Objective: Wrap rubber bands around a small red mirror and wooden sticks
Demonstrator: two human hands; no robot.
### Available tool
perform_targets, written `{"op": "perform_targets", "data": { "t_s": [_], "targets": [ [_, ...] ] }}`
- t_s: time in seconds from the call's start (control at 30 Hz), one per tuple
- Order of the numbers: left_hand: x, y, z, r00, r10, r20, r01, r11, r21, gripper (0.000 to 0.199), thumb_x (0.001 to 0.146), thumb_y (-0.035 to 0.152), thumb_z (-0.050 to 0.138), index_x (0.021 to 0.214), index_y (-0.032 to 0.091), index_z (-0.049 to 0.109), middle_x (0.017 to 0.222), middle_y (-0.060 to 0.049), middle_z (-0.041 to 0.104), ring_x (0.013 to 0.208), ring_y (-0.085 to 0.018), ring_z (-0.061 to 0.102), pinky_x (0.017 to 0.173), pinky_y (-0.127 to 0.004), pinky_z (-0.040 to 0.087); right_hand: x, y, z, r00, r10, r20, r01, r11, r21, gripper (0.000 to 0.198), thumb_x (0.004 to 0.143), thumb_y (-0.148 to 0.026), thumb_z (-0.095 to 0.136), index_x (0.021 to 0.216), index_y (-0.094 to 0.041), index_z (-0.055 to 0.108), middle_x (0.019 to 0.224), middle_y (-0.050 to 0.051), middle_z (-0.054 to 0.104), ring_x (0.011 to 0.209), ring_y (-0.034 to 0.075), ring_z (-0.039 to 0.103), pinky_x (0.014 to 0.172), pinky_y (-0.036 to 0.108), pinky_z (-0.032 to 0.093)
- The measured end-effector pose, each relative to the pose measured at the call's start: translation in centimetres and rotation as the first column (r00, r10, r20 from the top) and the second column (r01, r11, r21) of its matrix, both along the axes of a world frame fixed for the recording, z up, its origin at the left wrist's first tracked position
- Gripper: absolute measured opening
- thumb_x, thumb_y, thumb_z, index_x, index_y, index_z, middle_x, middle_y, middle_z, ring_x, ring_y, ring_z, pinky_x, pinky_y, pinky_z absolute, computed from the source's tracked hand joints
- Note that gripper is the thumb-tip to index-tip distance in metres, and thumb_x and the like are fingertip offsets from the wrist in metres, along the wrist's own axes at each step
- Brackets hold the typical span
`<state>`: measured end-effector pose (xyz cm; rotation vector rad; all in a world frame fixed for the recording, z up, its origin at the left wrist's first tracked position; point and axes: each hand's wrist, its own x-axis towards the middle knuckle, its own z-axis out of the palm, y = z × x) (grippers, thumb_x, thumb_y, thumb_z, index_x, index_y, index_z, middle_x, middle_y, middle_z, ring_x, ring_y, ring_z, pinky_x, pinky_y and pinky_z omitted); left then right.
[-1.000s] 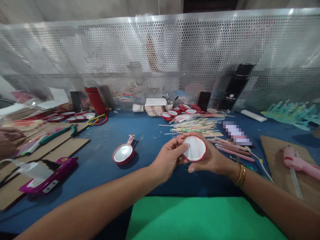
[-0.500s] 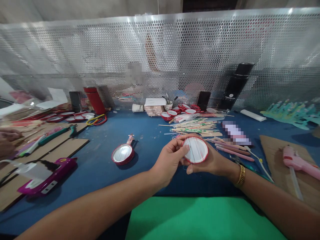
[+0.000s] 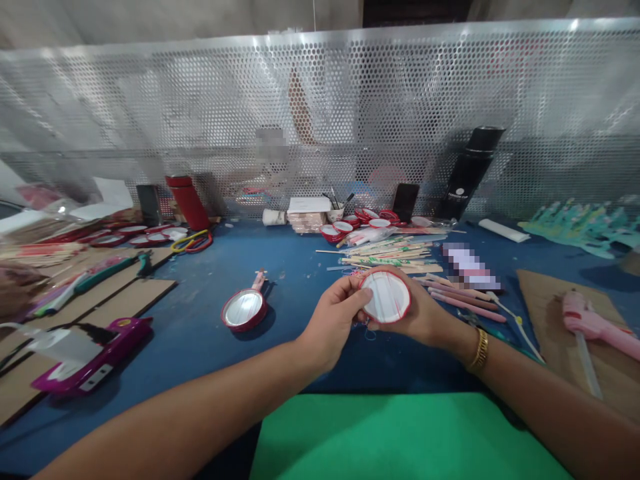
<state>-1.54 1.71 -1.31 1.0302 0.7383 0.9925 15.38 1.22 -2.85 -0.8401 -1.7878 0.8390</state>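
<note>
A small round mirror (image 3: 387, 297) with a red rim is held up over the near part of the table, its face toward me. My left hand (image 3: 336, 313) pinches its left edge, the thumb lying on the glass. Behind and to the right of it, my right hand (image 3: 425, 315) holds the mirror from the back; most of those fingers are hidden. A thin loop of blue thread (image 3: 371, 335) hangs below. To the left, a second red-rimmed round mirror (image 3: 245, 309) with a pink handle piece (image 3: 259, 279) lies on the blue table (image 3: 200, 363).
Pink and brown sticks (image 3: 467, 303), paper-wrapped sticks (image 3: 390, 251) and more red round mirrors (image 3: 333, 233) lie beyond my hands. A pink glue gun (image 3: 580, 313) rests on cardboard at right. A purple power strip (image 3: 100, 370) sits at left, near another person's blurred hand (image 3: 17, 287).
The mirror has tilted slightly and shifted a little left in my hands. My right thumb, visible below the rim before, is now hidden behind it.
</note>
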Motion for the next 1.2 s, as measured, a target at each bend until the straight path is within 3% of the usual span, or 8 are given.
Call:
{"op": "perform_targets", "data": {
  "t_s": [0.2,0.37,0.47,0.6,0.7,0.87,1.2],
  "targets": [
    [0.1,0.4,-0.3,0.999,0.043,-0.001,-0.043,0.997,0.057,0.024,0.072,0.032,0.071,0.078,0.016,0.055,0.067,0.003,0.053,0.057,-0.006,0.046,0.056,-0.019,0.040,-0.2,0.4,-0.2,0.994,-0.114,-0.004,0.114,0.993,0.005,0.063,0.063,-0.033,0.083,0.119,-0.021,0.056,0.117,0.010,0.065,0.103,0.026,0.062,0.093,0.040,0.048],
    [-0.1,1.8,-0.8,0.992,0.126,-0.025,-0.121,0.982,0.147,0.022,0.073,0.032,0.070,0.079,0.016,0.056,0.069,0.004,0.052,0.059,-0.005,0.044,0.056,-0.018,0.037,-0.2,1.4,-0.8,0.972,-0.034,-0.231,-0.007,0.984,-0.176,0.048,0.071,-0.032,0.077,0.116,-0.024,0.062,0.112,0.006,0.068,0.098,0.021,0.064,0.091,0.038,0.051],
    [-0.5,2.7,-0.7,0.980,0.191,-0.053,-0.178,0.965,0.193,0.021,0.075,0.033,0.068,0.079,0.017,0.055,0.069,0.004,0.052,0.059,-0.006,0.044,0.056,-0.019,0.037,0.1,1.6,-0.6,0.951,-0.078,-0.300,0.002,0.969,-0.246,0.033,0.082,-0.036,0.066,0.112,-0.023,0.064,0.105,0.005,0.069,0.091,0.018,0.065,0.084,0.035,0.052],
    [-1.0,3.7,-0.8,0.970,0.197,-0.141,-0.155,0.952,0.264,0.019,0.075,0.032,0.067,0.079,0.016,0.055,0.068,0.004,0.052,0.059,-0.007,0.044,0.057,-0.020,0.038,0.3,1.2,-0.1,0.975,-0.178,-0.131,0.144,0.961,-0.238,0.037,0.090,-0.042,0.053,0.118,-0.019,0.062,0.080,0.003,0.067,0.068,0.014,0.061,0.062,0.028,0.051],
    [-1.1,3.8,-1.0,0.962,0.183,-0.203,-0.107,0.937,0.333,0.019,0.077,0.033,0.065,0.080,0.016,0.056,0.069,0.004,0.053,0.060,-0.007,0.046,0.059,-0.021,0.039,0.2,1.0,-0.1,0.981,-0.192,-0.034,0.181,0.961,-0.209,0.042,0.092,-0.040,0.050,0.129,-0.020,0.053,0.067,-0.001,0.060,0.055,0.012,0.056,0.053,0.025,0.047],
    [-1.3,3.5,-1.1,0.956,0.116,-0.269,0.009,0.907,0.422,0.023,0.077,0.035,0.067,0.085,0.015,0.058,0.072,0.002,0.054,0.064,-0.009,0.047,0.061,-0.021,0.040,0.1,0.9,-0.2,0.966,-0.258,-0.031,0.247,0.948,-0.199,0.041,0.090,-0.036,0.052,0.128,-0.021,0.051,0.062,-0.005,0.055,0.043,0.009,0.050,0.043,0.021,0.041],
    [-1.8,3.8,-1.3,0.969,-0.174,-0.174,0.221,0.928,0.299,0.028,0.078,0.036,0.066,0.096,0.014,0.061,0.082,-0.002,0.057,0.070,-0.011,0.050,0.063,-0.024,0.043,0.0,0.5,0.5,0.935,-0.352,-0.047,0.341,0.927,-0.159,0.030,0.085,-0.035,0.056,0.108,-0.018,0.063,0.056,-0.004,0.054,0.040,0.008,0.045,0.039,0.021,0.036]
  ]
}}
